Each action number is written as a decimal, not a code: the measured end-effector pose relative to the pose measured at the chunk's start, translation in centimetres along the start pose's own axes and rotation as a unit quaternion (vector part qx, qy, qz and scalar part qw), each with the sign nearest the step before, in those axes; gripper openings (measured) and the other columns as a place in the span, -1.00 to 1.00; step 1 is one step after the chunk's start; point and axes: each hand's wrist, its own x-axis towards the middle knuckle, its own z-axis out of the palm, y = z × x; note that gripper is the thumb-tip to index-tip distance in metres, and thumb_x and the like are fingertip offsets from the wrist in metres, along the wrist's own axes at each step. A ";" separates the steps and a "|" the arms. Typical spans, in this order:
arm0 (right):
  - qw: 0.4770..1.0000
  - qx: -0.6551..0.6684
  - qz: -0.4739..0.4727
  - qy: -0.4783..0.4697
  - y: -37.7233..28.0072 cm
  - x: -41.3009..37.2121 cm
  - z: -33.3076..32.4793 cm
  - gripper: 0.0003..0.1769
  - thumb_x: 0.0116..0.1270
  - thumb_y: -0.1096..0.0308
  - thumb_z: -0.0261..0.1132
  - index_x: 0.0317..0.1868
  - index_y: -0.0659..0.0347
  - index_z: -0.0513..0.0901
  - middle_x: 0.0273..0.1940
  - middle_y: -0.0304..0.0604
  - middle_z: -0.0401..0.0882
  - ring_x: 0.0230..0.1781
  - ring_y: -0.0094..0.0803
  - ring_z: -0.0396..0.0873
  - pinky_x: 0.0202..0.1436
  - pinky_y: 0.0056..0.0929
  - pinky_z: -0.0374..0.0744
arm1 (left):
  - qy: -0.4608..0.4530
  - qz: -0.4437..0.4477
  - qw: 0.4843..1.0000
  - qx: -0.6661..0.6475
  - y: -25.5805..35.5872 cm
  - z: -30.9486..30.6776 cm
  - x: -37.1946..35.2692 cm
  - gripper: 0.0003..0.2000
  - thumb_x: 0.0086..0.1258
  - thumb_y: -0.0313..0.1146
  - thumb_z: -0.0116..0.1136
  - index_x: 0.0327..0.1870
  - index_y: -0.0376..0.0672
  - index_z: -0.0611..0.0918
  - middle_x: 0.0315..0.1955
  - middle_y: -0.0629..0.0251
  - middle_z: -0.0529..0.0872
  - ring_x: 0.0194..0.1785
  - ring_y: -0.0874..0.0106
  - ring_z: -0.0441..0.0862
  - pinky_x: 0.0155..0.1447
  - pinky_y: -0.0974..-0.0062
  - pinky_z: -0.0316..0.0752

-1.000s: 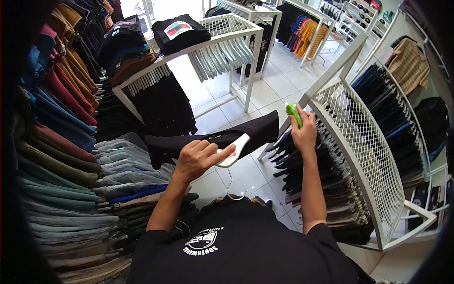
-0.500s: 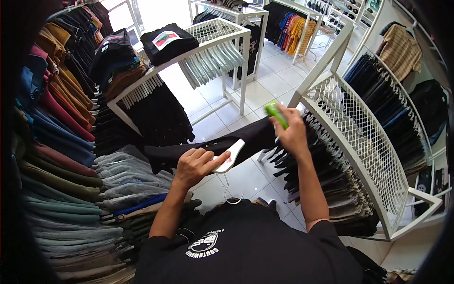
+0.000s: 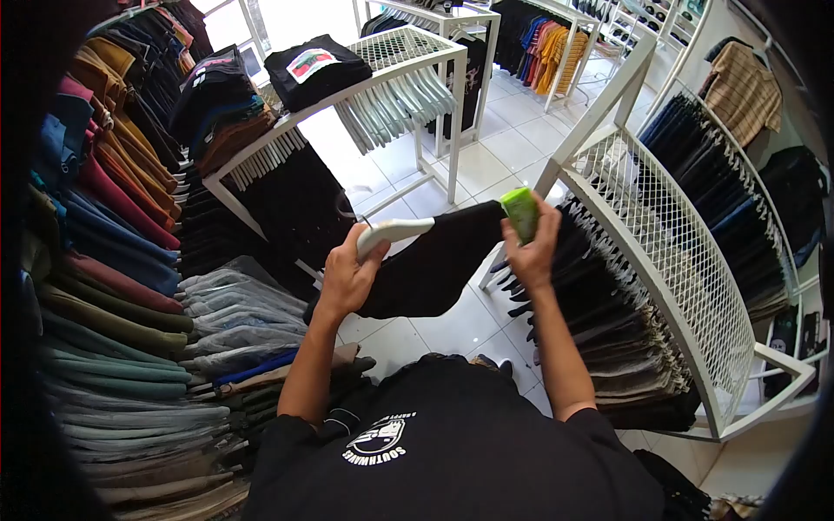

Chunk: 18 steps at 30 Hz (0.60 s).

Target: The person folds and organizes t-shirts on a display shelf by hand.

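Note:
A white hanger (image 3: 395, 233) is gripped in my left hand (image 3: 349, 273), its metal hook pointing up and away from me. Black cloth (image 3: 439, 265) hangs between my two hands, beside the hanger. My right hand (image 3: 532, 243) is closed around a bright green object (image 3: 519, 214) and touches the right end of the cloth. Whether the fingers also pinch the cloth is hard to tell.
Racks of garments (image 3: 130, 278) line the left side. A white rack (image 3: 456, 130) ahead holds empty hangers (image 3: 395, 108) and folded black shirts (image 3: 314, 74). On the right stands a mesh-topped rack (image 3: 669, 252) with dark clothes underneath.
The hanger has turned over, its hook swinging from near my body to the far side. The cloth now drapes lower between my hands. The green object is more upright in my right hand.

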 end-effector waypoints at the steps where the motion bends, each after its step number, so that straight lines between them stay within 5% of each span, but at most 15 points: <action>1: 1.000 0.001 -0.026 0.005 -0.9 -0.8 1.3 -0.29 0.21 0.43 0.48 0.38 0.32 0.45 0.18 0.16 0.43 0.19 0.07 0.48 0.36 -0.10 0.47 | -0.007 -0.034 0.998 -0.061 -0.1 0.2 0.4 -0.69 0.61 -0.13 0.23 0.05 -0.23 0.63 -0.53 0.30 0.65 -0.54 0.44 0.59 -0.40 0.45 0.48; 3: 0.993 -0.015 -0.107 0.045 -1.6 -3.2 4.7 -0.28 0.16 0.44 0.49 0.35 0.32 0.46 0.17 0.14 0.47 0.21 0.06 0.48 0.35 -0.07 0.47 | -0.033 -0.076 0.984 -0.157 0.7 0.5 1.3 -0.67 0.64 -0.11 0.18 0.05 -0.25 0.62 -0.56 0.41 0.54 -0.56 0.57 0.46 -0.46 0.52 0.38; 6: 0.987 -0.066 -0.121 -0.082 -1.1 -7.8 6.8 -0.23 0.12 0.44 0.52 0.38 0.31 0.46 0.17 0.12 0.50 0.21 0.06 0.50 0.33 -0.07 0.50 | -0.071 -0.122 0.952 -0.272 1.8 0.6 2.2 -0.65 0.68 -0.08 0.12 0.05 -0.26 0.60 -0.59 0.55 0.40 -0.58 0.71 0.29 -0.53 0.64 0.22; 8: 0.948 0.024 -0.139 -0.286 -2.4 -8.2 5.8 -0.15 0.06 0.46 0.54 0.40 0.39 0.42 0.19 0.16 0.50 0.21 0.10 0.51 0.31 -0.06 0.51 | -0.073 -0.132 0.949 -0.275 1.8 0.4 2.5 -0.65 0.68 -0.06 0.13 0.00 -0.24 0.60 -0.59 0.56 0.40 -0.60 0.73 0.27 -0.55 0.65 0.17; 9: 0.948 0.023 -0.141 -0.286 -2.8 -7.4 5.4 -0.15 0.06 0.46 0.54 0.40 0.39 0.42 0.19 0.16 0.50 0.21 0.10 0.51 0.31 -0.06 0.51 | -0.072 -0.130 0.950 -0.276 2.1 0.2 2.7 -0.65 0.68 -0.06 0.13 0.00 -0.24 0.60 -0.59 0.56 0.40 -0.60 0.73 0.27 -0.55 0.65 0.17; 11: 0.981 0.020 -0.184 -0.051 -3.8 -6.3 3.5 -0.14 0.07 0.43 0.56 0.42 0.30 0.44 0.18 0.12 0.51 0.15 0.06 0.55 0.26 -0.08 0.56 | -0.067 -0.104 0.959 -0.256 2.9 0.0 2.3 -0.59 0.66 0.01 0.13 -0.13 -0.25 0.63 -0.63 0.57 0.40 -0.60 0.73 0.26 -0.56 0.64 0.14; 15: 0.968 -0.127 -0.208 0.058 -1.3 -1.4 0.0 -0.21 0.19 0.38 0.49 0.42 0.34 0.42 0.20 0.15 0.49 0.21 0.10 0.51 0.34 -0.05 0.51 | -0.120 -0.124 0.952 -0.253 2.9 0.0 2.5 -0.50 0.64 0.10 0.12 -0.28 -0.26 0.65 -0.67 0.58 0.39 -0.61 0.73 0.27 -0.55 0.63 0.12; 18: 0.981 -0.146 0.025 0.128 0.9 -0.9 -1.8 -0.24 0.38 0.29 0.47 0.47 0.43 0.36 0.19 0.22 0.45 0.22 0.12 0.49 0.35 -0.08 0.47 | -0.098 -0.128 0.960 -0.230 2.9 0.3 3.1 -0.45 0.63 0.13 0.11 -0.34 -0.26 0.66 -0.68 0.57 0.39 -0.60 0.72 0.27 -0.53 0.63 0.13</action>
